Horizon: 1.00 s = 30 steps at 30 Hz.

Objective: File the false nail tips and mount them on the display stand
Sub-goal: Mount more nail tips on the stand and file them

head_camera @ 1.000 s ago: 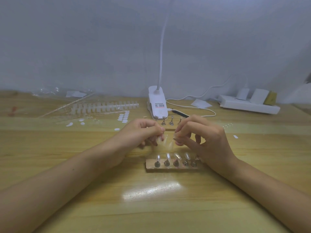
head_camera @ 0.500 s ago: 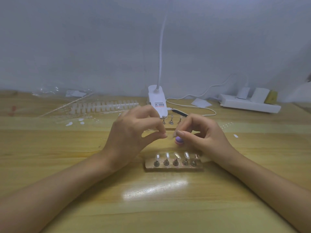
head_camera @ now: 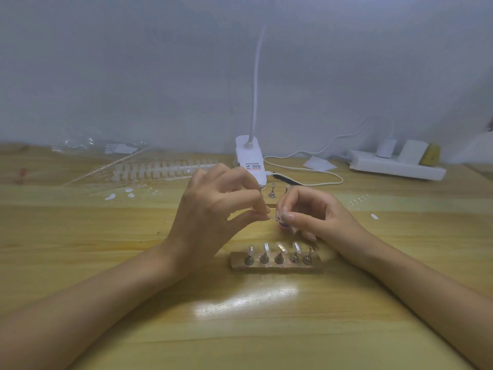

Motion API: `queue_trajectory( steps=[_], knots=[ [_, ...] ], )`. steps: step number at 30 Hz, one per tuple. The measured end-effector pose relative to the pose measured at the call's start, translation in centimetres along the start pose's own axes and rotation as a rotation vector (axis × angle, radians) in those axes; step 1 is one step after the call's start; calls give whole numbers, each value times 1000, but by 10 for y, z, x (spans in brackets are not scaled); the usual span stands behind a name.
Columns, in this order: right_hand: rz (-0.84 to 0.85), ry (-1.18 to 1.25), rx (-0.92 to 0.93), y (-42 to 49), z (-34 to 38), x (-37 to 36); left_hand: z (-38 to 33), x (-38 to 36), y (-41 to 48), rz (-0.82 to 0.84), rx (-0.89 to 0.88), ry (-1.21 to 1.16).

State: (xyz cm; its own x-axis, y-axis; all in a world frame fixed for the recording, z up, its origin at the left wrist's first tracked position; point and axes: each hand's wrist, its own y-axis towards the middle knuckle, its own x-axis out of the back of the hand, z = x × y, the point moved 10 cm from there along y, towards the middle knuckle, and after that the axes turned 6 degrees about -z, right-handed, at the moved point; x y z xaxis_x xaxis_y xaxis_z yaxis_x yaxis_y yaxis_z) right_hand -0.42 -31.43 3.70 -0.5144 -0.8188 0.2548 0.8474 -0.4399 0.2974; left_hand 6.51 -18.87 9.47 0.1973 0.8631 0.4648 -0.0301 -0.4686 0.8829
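Wooden table [head_camera: 106,263]. White power strip [head_camera: 394,168] far back-right of the display stand [head_camera: 276,267]. Lamp base [head_camera: 249,161] straight behind it; the printed label is too small to read. Rack of spare tips [head_camera: 160,168] back-left. My left hand [head_camera: 213,217] is just behind the stand with thumb and forefinger pinched; can't tell what's between them, if anything. My right hand [head_camera: 320,217], beside it, pinches a small purple piece [head_camera: 283,225]. The stand carries four clear nail tips [head_camera: 280,247]; its rightmost holder [head_camera: 307,259] is bare.
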Motion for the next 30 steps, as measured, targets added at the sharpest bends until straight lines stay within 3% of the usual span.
queue_trajectory(
  steps=[5,10,13,17,22,25,30],
  knots=[
    [-111,-17,-1,1,-1,12,28,-22,-12,157,342,-349],
    [-129,-36,24,1,0,13,49,-42,-32,324,544,-285],
    [-118,-15,29,1,2,10,56,-44,-36,387,563,-147],
    [-111,-36,10,1,1,9,54,-39,-32,418,454,43],
    [-118,-104,62,0,7,9,50,-37,-30,405,398,93],
    [-136,-168,55,0,5,10,42,-31,-21,322,362,-15],
    [-84,-173,116,-3,12,1,21,-39,-13,335,408,-462]
  ],
)
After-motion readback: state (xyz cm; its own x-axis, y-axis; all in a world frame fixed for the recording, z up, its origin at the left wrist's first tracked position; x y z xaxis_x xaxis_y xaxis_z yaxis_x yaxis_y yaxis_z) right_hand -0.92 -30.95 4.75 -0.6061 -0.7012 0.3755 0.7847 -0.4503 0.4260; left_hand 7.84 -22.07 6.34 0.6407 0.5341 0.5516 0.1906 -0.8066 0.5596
